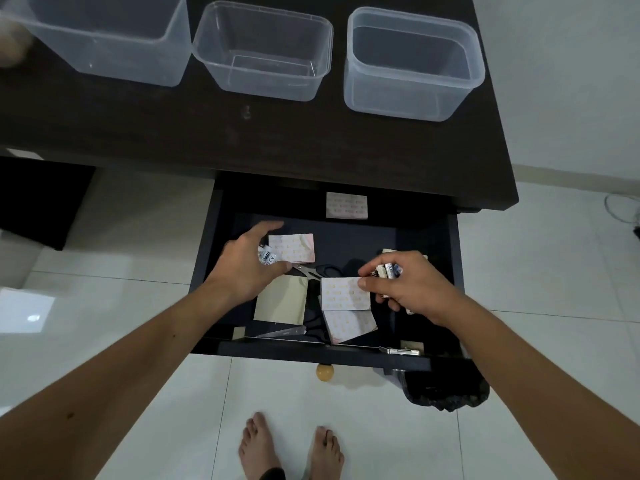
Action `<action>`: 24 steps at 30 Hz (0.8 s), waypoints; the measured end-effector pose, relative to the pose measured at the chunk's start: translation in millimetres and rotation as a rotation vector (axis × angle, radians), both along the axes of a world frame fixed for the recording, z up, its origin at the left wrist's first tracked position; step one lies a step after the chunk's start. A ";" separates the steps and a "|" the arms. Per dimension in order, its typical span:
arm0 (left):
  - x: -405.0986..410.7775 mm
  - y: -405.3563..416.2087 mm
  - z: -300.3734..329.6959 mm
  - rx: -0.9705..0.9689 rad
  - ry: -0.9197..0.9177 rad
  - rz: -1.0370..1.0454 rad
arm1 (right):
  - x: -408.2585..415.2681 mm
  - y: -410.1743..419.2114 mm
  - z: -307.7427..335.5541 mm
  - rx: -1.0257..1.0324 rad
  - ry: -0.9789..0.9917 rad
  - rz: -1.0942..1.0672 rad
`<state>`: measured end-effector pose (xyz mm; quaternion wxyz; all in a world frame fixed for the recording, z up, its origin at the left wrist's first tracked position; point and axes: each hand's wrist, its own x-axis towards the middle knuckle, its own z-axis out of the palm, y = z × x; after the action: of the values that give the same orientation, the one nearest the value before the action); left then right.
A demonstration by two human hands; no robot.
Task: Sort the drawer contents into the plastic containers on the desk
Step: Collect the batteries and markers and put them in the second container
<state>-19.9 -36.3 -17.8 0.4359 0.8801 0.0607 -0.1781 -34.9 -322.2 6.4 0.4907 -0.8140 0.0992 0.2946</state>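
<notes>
The dark drawer (214,237) is pulled open below the desk. My left hand (247,263) is inside it at the left, closed around small white batteries (266,259). My right hand (408,287) is at the right, gripping several white batteries (389,270). Patterned white-pink card packs lie in the drawer: one at the back (346,205), one beside my left hand (294,247), two near my right hand (343,293). Scissors (317,271) lie between my hands. A yellow note pad (282,299) sits in front. Three clear plastic containers stand on the desk: left (114,39), middle (263,51), right (412,64).
The dark desk top (242,140) spans the upper view, its right edge at the white tiled floor. A second pair of scissors (282,331) lies at the drawer front. A round wooden knob (325,372) sticks out below. A black bin (446,389) stands under the drawer's right corner.
</notes>
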 end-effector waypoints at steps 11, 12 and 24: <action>-9.0 -1.6 32.7 -0.482 0.228 0.268 | 6.5 -11.7 37.3 0.118 0.026 -0.171; -8.3 -0.6 38.1 -0.518 0.250 0.278 | 7.4 -10.8 41.5 0.109 0.026 -0.166; 7.5 50.7 91.6 -0.667 0.336 0.360 | 21.4 46.1 90.6 0.034 -0.037 -0.088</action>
<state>-12.4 14.3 73.8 0.7054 0.6246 0.2228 -0.2502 -13.5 -276.1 97.0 0.5187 -0.8056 0.1209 0.2594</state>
